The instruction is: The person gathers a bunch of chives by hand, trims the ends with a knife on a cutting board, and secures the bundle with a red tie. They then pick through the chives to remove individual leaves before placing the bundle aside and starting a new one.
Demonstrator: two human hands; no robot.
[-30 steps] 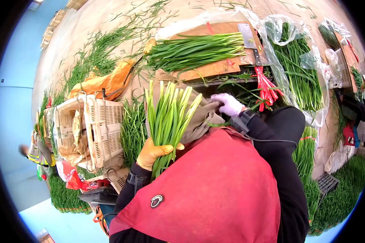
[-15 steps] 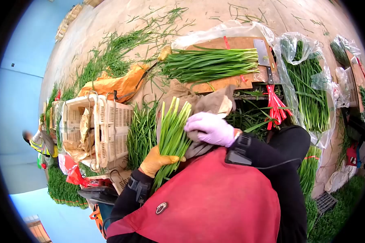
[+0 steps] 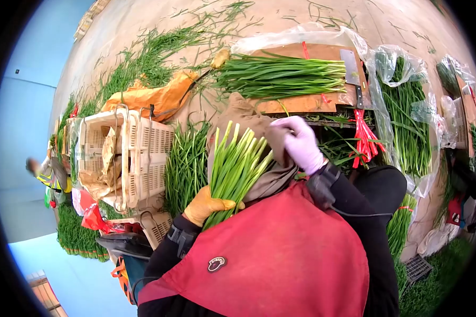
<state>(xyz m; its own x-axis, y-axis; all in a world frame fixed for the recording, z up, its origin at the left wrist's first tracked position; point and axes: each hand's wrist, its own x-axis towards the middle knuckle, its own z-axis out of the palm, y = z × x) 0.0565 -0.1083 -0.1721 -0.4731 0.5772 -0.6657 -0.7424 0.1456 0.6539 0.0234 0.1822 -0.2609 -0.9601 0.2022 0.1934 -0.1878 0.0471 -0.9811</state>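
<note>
My left hand (image 3: 209, 205), in a yellow-orange glove, is wrapped round a bunch of garlic chives (image 3: 235, 166). Their pale cut ends fan out upward, away from me. To the right of the bunch is my right hand (image 3: 304, 142) in a pale purple glove, its fingers curled over the grey-brown cloth (image 3: 280, 179) on my lap. Whether the cloth or a small leaf is between those fingers is hidden. Beyond both hands, a pile of garlic chives (image 3: 285, 76) lies on a brown board (image 3: 296, 105), beside a cleaver (image 3: 350, 68).
Red ties (image 3: 362, 134) hang at the board's near edge. White plastic crates (image 3: 153, 174) stand at left, beside an orange sack (image 3: 148, 103) and loose chives (image 3: 188, 161). At right is a plastic-wrapped heap of chives (image 3: 407, 116). A person (image 3: 55, 177) is at far left.
My right hand has moved up and to the right, away from the bunch. The chives in my left hand have fanned wider and lean more to the right.
</note>
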